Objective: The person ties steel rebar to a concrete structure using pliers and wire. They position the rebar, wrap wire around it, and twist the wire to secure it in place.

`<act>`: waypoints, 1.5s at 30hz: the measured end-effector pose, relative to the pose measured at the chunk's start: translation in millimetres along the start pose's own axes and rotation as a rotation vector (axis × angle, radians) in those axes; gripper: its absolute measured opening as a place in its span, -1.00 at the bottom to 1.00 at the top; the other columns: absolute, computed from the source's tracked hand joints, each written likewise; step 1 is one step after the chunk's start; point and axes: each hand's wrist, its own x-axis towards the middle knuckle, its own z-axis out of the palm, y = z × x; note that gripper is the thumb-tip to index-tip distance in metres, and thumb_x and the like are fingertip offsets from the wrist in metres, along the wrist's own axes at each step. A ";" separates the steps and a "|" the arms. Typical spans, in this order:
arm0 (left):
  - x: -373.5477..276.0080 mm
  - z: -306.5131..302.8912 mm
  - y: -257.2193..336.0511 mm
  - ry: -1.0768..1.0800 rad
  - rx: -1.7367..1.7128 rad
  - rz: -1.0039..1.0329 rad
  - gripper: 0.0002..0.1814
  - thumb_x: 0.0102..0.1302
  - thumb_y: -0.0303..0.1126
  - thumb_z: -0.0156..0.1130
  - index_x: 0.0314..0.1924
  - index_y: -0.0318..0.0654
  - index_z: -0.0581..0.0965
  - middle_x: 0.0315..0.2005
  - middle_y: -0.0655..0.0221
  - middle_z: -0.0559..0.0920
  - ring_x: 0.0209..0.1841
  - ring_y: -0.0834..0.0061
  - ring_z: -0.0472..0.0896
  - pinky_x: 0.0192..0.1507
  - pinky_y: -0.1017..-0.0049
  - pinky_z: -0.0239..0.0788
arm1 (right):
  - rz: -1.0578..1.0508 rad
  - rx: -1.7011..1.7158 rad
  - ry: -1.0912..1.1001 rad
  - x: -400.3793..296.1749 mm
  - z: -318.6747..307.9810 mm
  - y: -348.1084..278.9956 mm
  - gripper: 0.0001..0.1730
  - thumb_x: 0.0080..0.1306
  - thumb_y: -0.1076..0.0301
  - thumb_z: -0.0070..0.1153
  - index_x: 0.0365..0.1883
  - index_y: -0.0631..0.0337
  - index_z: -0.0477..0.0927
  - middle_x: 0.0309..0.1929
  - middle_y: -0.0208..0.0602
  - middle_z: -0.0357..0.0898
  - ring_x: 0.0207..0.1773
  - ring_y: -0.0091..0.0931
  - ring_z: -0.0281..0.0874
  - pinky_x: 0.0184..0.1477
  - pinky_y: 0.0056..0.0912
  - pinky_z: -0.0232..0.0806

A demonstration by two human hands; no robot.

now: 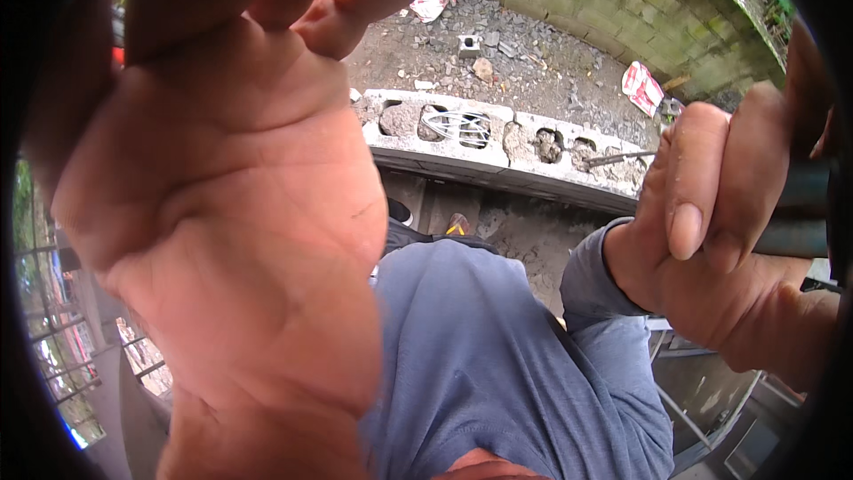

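Note:
My left hand is raised close to the camera, palm towards it, with its fingers apart and nothing in it. It hides much of the left side. At the right, my right hand is also raised close, its fingers curled; whether it grips anything is hidden. A dark teal, rounded thing shows behind these fingers, too blurred to name. Beyond the hands runs a low wall of hollow concrete blocks, some cores filled with mortar. A loose coil of pale wire lies on its top. A thin metal rod reaches from the wall behind my right hand.
Rubble, a loose concrete block and red-and-white sacks lie beyond the low wall. A mossy block wall stands behind them. Below me are a dark shoe and footwear with a yellow strap. Metal bars stand at left.

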 end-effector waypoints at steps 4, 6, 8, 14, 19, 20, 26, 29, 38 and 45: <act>-8.2 -52.8 2.4 -0.079 0.102 -0.134 -0.10 0.48 0.26 0.04 0.49 -0.37 0.24 0.30 -0.22 0.49 0.32 0.11 0.55 0.33 0.11 0.43 | -0.242 0.288 0.171 17.2 32.4 61.9 -0.27 0.40 -0.14 0.25 0.20 0.36 0.42 0.00 -0.19 0.41 -0.57 -0.64 0.13 -0.47 -0.50 0.27; -74.5 -87.7 3.5 0.228 0.419 -0.421 -0.44 0.55 -0.14 0.14 0.36 -0.39 0.37 0.15 0.10 0.61 0.18 0.39 0.58 0.25 0.37 0.42 | -0.126 0.138 0.289 -14.4 30.7 86.3 -0.25 0.45 -0.27 0.11 0.12 0.34 0.42 -0.22 -0.16 0.44 -0.63 -0.65 0.20 -0.57 -0.53 0.30; -136.1 -123.7 2.6 0.406 0.560 -0.785 -0.59 0.59 -0.32 0.20 0.29 -0.41 0.44 0.06 0.30 0.67 0.12 0.56 0.58 0.23 0.53 0.39 | 0.052 -0.053 0.357 -49.9 31.6 111.3 -0.35 0.51 -0.31 0.03 -0.11 0.23 0.45 -0.44 -0.29 0.40 -0.66 -0.64 0.13 -0.58 -0.51 0.18; -490.2 -198.5 -46.7 0.881 0.949 -1.565 0.14 0.39 0.45 0.12 0.44 -0.63 0.29 0.36 -0.17 0.48 0.42 0.18 0.48 0.48 0.33 0.22 | 0.968 -0.190 0.261 -184.3 29.9 247.3 -0.71 0.60 0.15 0.09 -0.19 0.21 0.55 -0.54 -0.43 0.45 -0.61 -0.67 0.29 -0.55 -0.56 0.27; -469.9 -145.7 -70.8 0.663 0.928 -1.880 0.18 0.40 0.42 0.08 0.52 -0.65 0.13 0.49 -0.22 0.28 0.58 0.09 0.23 0.57 0.34 0.05 | 1.302 -0.300 0.024 -233.1 28.5 313.5 -0.60 0.56 0.03 0.15 -0.31 0.20 0.53 -0.62 -0.53 0.39 -0.62 -0.70 0.28 -0.56 -0.55 0.24; -473.0 -144.3 -68.3 0.591 1.061 -1.892 0.18 0.41 0.42 0.06 0.52 -0.64 0.12 0.50 -0.22 0.27 0.58 0.09 0.23 0.57 0.33 0.06 | 1.319 -0.330 -0.019 -241.0 27.7 320.2 -0.60 0.56 0.03 0.15 -0.32 0.19 0.53 -0.62 -0.53 0.39 -0.62 -0.69 0.29 -0.57 -0.53 0.24; -456.2 -102.3 -42.0 0.540 1.167 -1.826 0.07 0.44 0.39 0.00 0.52 -0.52 0.20 0.51 -0.26 0.22 0.56 -0.07 0.21 0.57 0.19 0.06 | 1.411 -0.484 -0.160 -295.2 8.5 362.1 -0.59 0.49 0.05 0.21 -0.42 0.16 0.49 -0.62 -0.51 0.42 -0.59 -0.63 0.37 -0.57 -0.44 0.24; -447.4 -91.8 -38.6 0.427 1.206 -1.819 0.09 0.43 0.38 0.04 0.52 -0.55 0.18 0.52 -0.30 0.16 0.58 -0.12 0.16 0.57 0.15 0.05 | 1.645 -0.440 -0.043 -336.3 14.3 369.1 -0.60 0.49 0.09 0.22 -0.45 0.14 0.48 -0.62 -0.52 0.39 -0.62 -0.62 0.30 -0.59 -0.40 0.15; -430.4 -112.7 -44.7 0.187 1.197 -2.132 0.20 0.33 0.38 0.17 0.52 -0.63 0.12 0.51 -0.24 0.23 0.55 -0.06 0.25 0.54 0.22 0.11 | 1.521 -0.504 -0.471 -458.6 65.3 503.1 -0.57 0.56 0.05 0.03 0.09 0.21 0.69 -0.01 0.17 0.71 0.01 -0.10 0.68 0.04 -0.10 0.47; -425.5 -128.3 -59.6 0.021 1.145 -2.205 0.25 0.31 0.43 0.16 0.52 -0.67 0.10 0.50 -0.25 0.25 0.56 -0.04 0.25 0.54 0.25 0.11 | 1.790 0.081 0.015 -513.6 69.4 495.5 -0.61 0.59 0.15 0.07 0.17 0.26 0.66 -0.03 -0.30 0.75 -0.07 -0.54 0.64 0.01 -0.38 0.50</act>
